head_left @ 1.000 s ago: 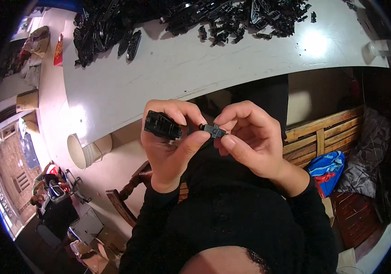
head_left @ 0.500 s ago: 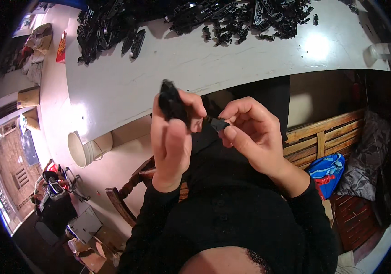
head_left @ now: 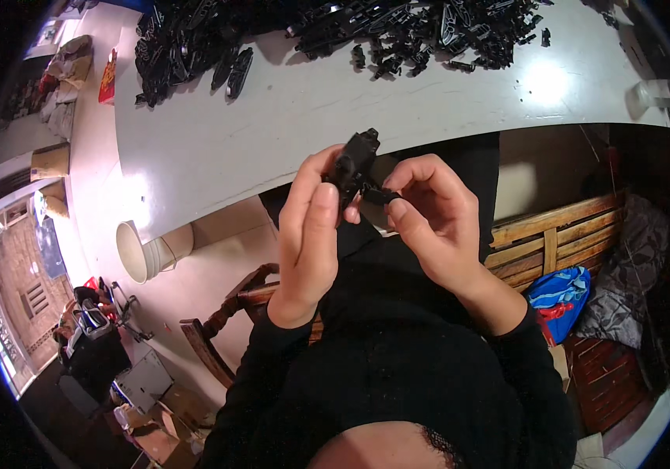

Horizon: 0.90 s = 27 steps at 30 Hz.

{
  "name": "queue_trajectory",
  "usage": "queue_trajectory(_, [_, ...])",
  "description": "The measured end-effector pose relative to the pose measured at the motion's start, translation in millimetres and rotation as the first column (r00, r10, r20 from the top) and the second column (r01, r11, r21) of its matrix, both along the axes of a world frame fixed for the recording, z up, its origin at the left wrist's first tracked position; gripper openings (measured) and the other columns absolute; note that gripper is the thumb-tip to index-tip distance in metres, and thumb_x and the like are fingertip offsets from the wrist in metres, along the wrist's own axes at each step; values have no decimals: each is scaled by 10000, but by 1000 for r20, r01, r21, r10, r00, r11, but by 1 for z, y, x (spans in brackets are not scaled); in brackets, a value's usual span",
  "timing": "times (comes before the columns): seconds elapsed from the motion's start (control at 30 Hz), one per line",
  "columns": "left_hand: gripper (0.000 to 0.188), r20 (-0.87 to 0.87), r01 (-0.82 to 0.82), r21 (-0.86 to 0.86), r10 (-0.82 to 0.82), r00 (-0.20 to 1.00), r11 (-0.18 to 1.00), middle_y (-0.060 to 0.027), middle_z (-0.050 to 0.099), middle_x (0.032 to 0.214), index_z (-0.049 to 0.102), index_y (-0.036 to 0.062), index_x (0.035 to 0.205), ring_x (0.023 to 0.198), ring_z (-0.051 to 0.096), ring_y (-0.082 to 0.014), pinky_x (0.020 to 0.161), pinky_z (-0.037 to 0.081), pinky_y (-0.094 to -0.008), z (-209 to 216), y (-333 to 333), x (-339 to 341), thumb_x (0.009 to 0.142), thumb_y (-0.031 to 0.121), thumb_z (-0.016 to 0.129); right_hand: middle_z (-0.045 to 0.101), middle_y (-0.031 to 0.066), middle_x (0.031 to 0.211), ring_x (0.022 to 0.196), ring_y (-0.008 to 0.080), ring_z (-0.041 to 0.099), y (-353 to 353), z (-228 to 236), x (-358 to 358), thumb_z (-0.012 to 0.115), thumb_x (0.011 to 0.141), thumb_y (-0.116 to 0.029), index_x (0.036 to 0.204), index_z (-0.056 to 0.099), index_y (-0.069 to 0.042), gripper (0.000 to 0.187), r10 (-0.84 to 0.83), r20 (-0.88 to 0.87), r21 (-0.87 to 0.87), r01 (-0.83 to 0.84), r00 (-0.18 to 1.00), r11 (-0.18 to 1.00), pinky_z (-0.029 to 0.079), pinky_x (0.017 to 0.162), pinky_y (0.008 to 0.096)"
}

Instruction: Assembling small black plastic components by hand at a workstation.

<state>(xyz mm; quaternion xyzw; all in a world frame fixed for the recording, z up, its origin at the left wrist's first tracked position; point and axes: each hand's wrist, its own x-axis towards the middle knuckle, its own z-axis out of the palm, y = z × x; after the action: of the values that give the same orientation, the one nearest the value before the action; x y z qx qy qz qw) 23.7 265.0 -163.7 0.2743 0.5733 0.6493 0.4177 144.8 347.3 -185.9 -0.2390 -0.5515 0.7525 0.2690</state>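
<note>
My left hand [head_left: 309, 234] grips a black plastic part [head_left: 356, 159], blocky at its upper end, held tilted in front of the table edge. From the right, my right hand [head_left: 440, 223] pinches a smaller black plastic piece [head_left: 380, 195] between thumb and forefinger. The small piece meets the lower right side of the larger part; whether the two are joined I cannot tell. Fingers hide much of both. Farther off on the table lie a heap of long black plastic parts [head_left: 186, 51] and a heap of small black plastic pieces [head_left: 401, 55].
The white table [head_left: 218, 148] spans the far side. A clear cup [head_left: 659, 95] lies at its right end. Below the table on the left is a pale bucket [head_left: 138, 254]. A wooden chair [head_left: 218, 336] stands at left, a wooden bench [head_left: 554, 234] with a blue bag [head_left: 560, 293] at right.
My left hand has moved right and turned, bringing the larger black part against the small piece. My right hand stays nearly in place, still pinching the small piece.
</note>
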Motion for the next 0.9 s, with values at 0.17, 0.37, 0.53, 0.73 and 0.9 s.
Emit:
queue_trajectory(0.17, [381,-28,-32,-35,31,999,999,-65,508,913,368,-25,1211,680,435,-90,587,370,-210,-1,4,5,919,216,418,513,18,803,652,52,479,0,-1,2,526,819,-11,938,475,11,131,-49,8,-62,49,999,997,397,602,186])
queue_trajectory(0.37, [409,-203,6,-61,-19,979,998,-50,503,923,348,-28,1238,685,429,-74,585,359,-194,-10,3,2,935,245,385,517,30,831,671,54,488,3,3,-3,558,803,-5,911,482,13,133,66,141,-44,-61,988,997,403,613,190])
queue_trajectory(0.53, [459,-222,42,26,-35,974,999,-91,506,1036,275,-24,1328,867,487,-124,754,406,-234,-22,2,-1,933,191,373,542,4,763,617,39,479,3,-3,-11,589,802,-16,835,540,-5,59,-61,-7,-19,61,998,998,379,541,166])
queue_trajectory(0.73, [511,-494,100,-11,-93,865,995,-208,370,1311,217,-70,1341,1184,404,-256,986,296,-323,-20,7,1,916,164,380,497,-41,664,554,27,445,0,3,-18,621,812,-88,830,548,-29,95,-78,-9,-380,68,997,922,324,466,159])
queue_trajectory(0.9, [508,-374,123,-78,-143,916,989,-174,505,1154,232,-30,1350,1043,503,-214,903,366,-293,-14,6,1,908,140,414,501,-34,699,608,31,448,-3,-11,-24,638,812,-135,837,516,-41,156,-235,-39,-301,213,971,930,334,490,170])
